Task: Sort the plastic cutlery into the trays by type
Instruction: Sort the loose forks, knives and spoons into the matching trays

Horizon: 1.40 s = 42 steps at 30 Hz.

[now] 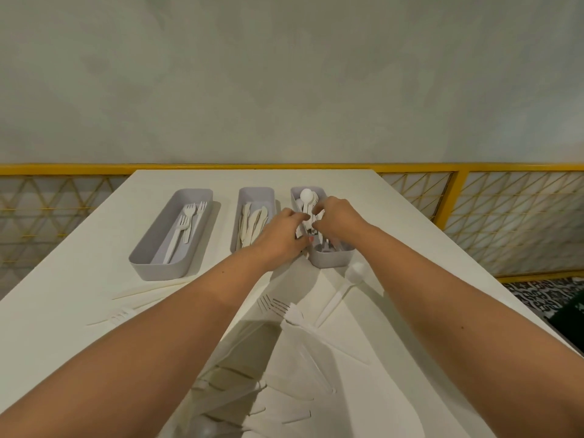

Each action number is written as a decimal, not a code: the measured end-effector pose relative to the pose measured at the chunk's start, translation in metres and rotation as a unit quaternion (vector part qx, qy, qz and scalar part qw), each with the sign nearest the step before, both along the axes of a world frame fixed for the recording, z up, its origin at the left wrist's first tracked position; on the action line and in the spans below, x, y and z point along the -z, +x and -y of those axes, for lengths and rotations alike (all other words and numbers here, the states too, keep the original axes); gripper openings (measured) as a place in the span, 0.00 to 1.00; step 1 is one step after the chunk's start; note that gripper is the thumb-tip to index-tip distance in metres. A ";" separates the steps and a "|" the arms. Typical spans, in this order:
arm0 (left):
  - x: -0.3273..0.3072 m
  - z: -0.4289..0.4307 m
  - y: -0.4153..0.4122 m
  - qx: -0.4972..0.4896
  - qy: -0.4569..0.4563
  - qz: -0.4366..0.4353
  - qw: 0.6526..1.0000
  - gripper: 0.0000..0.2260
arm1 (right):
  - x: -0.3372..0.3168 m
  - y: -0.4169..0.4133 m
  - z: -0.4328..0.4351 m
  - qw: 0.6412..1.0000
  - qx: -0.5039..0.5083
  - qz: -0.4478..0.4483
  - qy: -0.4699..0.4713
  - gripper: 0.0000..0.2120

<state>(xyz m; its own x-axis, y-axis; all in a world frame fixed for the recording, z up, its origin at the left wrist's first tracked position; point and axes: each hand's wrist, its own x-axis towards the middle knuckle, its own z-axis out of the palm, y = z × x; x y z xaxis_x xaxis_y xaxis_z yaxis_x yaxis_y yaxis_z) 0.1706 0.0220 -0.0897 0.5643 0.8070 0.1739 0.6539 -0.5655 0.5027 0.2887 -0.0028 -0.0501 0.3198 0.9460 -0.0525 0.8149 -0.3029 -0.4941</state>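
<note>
Three grey trays stand in a row on the white table. The left tray [148, 248] holds several white forks [186, 222]. Knives [251, 224] lie in the middle tray [256, 192]. The right tray [328, 262] holds spoons [306, 196]. My left hand [282, 238] and my right hand [336, 216] both reach over the right tray, fingers closed on the handles of the spoons in it. Loose cutlery lies nearer me: a spoon [343, 289], two forks [275, 306], a fork [118, 316] on the left, and more pieces [262, 393] between my forearms.
The table's far edge [252, 170] meets a grey wall with a yellow rail [221, 166]. Its right edge drops to a patterned floor [537, 295]. Yellow lattice panels [521, 222] flank the table.
</note>
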 end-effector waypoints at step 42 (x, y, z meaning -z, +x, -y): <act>0.005 0.070 -0.100 -0.067 -0.088 -0.039 0.993 0.09 | 0.029 -0.049 0.103 0.979 -0.191 -0.074 -0.019 0.05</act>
